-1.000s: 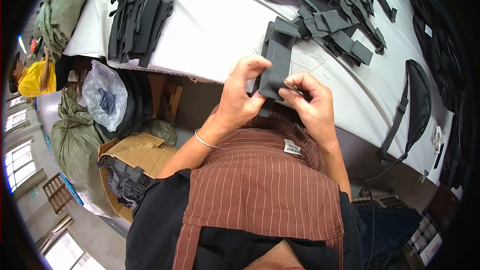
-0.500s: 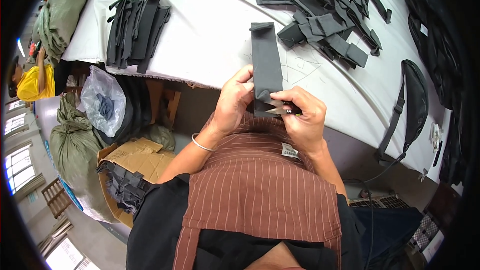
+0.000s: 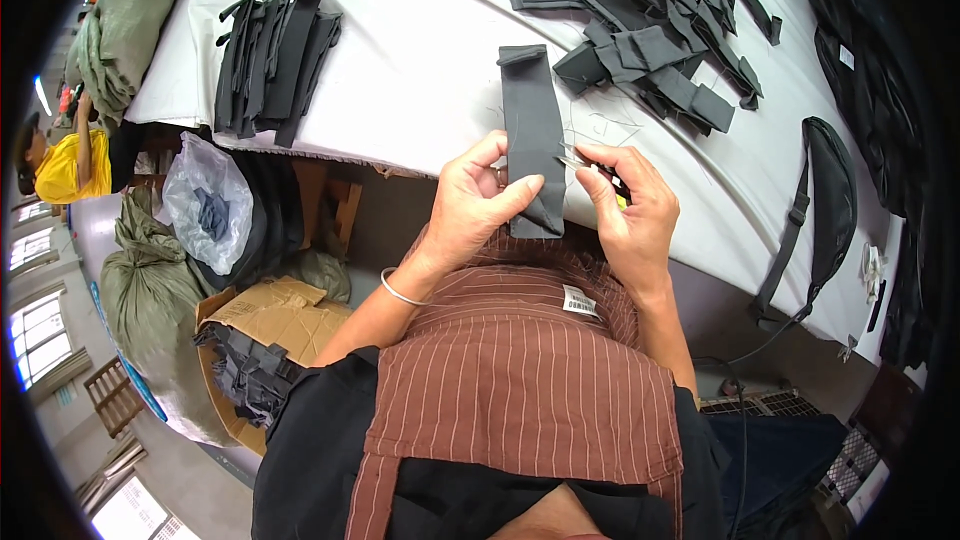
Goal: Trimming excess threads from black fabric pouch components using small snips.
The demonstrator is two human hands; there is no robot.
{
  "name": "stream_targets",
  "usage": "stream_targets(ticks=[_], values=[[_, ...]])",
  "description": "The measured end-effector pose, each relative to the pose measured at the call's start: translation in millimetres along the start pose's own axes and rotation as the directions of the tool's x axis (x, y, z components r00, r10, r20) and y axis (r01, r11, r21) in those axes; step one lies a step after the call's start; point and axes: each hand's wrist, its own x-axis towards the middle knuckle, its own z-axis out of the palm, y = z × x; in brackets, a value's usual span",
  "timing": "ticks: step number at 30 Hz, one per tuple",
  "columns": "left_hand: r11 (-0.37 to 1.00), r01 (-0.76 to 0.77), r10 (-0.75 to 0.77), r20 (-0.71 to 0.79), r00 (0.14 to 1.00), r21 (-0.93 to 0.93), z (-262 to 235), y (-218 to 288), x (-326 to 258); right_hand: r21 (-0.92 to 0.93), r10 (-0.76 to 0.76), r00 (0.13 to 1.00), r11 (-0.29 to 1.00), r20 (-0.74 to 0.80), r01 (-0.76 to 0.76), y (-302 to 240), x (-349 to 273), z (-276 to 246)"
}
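Note:
A dark grey fabric strip [image 3: 532,120] lies over the near edge of the table, its far end folded over. My left hand [image 3: 465,195] is closed on the strip's left side, with the thumb flat on top and the other fingers partly hidden beneath. Just right of the strip, my right hand [image 3: 638,210] grips thread snips [image 3: 572,159], a small pair with pointed metal blades and dark handles. The blade tips point left at the strip's right edge; whether they touch it I cannot tell. A bit of yellow shows below the handles.
The white-covered table [image 3: 420,50] carries a heap of dark strips [image 3: 650,40] at far right and a neater stack [image 3: 275,65] at left. A black waist bag [image 3: 828,205] lies rightward. Below left are a cardboard box [image 3: 270,315] and sacks [image 3: 150,280]. A person in yellow [image 3: 75,165] is farther left.
My right hand with the snips has moved up and right, off the strip's near end. My left thumb now presses on top of the strip, and the near end lies flatter.

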Motion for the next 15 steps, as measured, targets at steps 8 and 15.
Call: stream_targets(ticks=[8,15], values=[[0.997,0.064,-0.066,-0.038,0.997,-0.038,2,4,0,-0.184,-0.182,0.983,0.965,0.032,0.185,-3,2,-9],[0.976,-0.093,0.102,-0.036,0.994,0.196,3,-1,3,-0.056,-0.091,0.994,0.994,0.066,0.095,-7,7,6]])
